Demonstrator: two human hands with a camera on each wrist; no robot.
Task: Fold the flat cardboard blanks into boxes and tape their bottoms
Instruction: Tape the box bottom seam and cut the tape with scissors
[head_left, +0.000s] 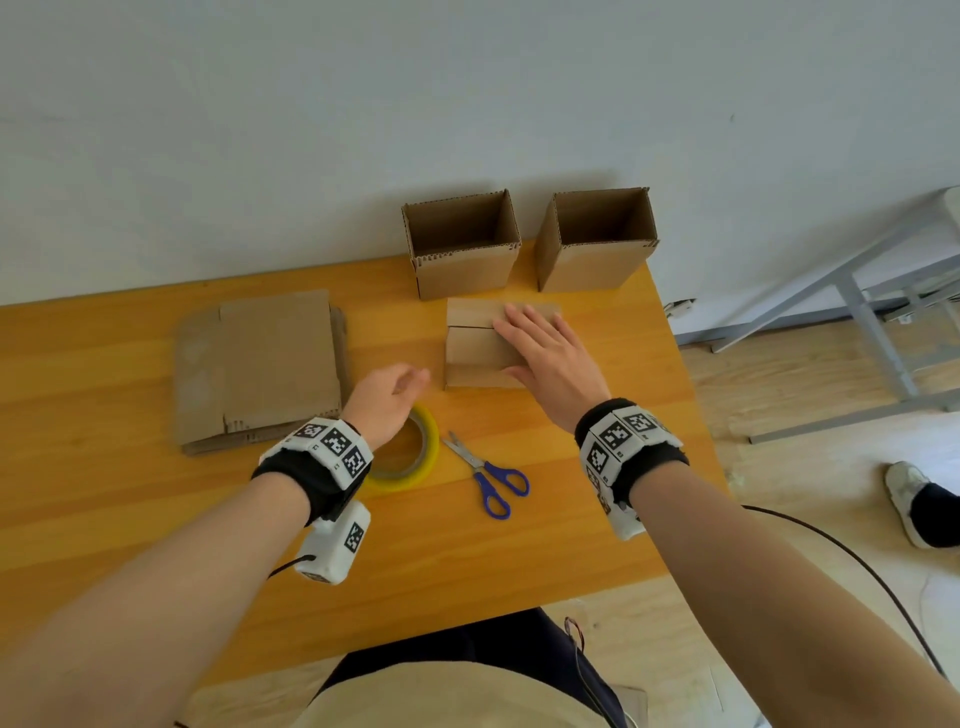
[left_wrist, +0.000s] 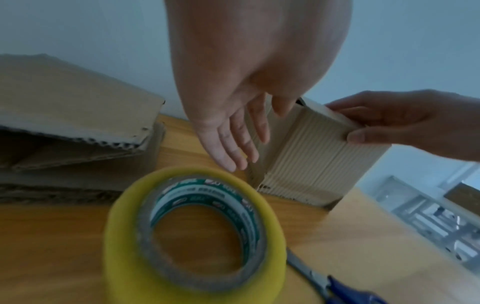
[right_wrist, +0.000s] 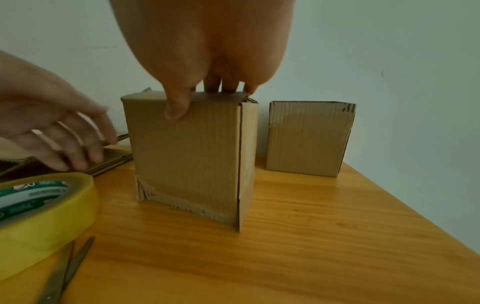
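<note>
Cardboard box (head_left: 480, 345) stands bottom-up on the table (head_left: 571, 519), flaps folded shut — the right hand (head_left: 545, 348) lies flat on top, thumb down the near side. Left hand (head_left: 387, 397) hovers loose and empty above the tape roll (head_left: 415, 457), beside the scissors (head_left: 485, 475).

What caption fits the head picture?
Right hand presses box flaps shut; left hand hovers above yellow tape roll.

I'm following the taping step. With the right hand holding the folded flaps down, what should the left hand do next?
Probably grasp the tape roll: the left hand hovers open above it, while the right hand presses the untaped box flaps shut.
</note>
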